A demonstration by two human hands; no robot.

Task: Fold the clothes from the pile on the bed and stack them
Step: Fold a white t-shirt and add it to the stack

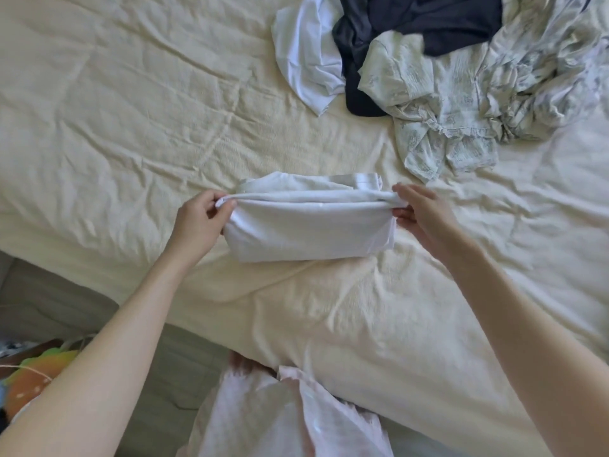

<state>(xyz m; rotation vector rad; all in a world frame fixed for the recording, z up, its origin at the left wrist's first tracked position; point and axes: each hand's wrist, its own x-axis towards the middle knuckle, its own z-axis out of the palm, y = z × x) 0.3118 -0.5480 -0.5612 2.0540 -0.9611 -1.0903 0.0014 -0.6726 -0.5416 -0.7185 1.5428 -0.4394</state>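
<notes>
At frame centre, the left hand (197, 222) and right hand (418, 212) are each pinching an end of the folded white garment (309, 225) on the bed (99, 127).

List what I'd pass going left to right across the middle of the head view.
Left hand → white folded garment → right hand, all on the cream bedspread; both hands pinch the garment's ends.

One folded white garment (311, 222), three unfolded garments in the pile (438, 70), two hands on one bed (115, 110).
</notes>
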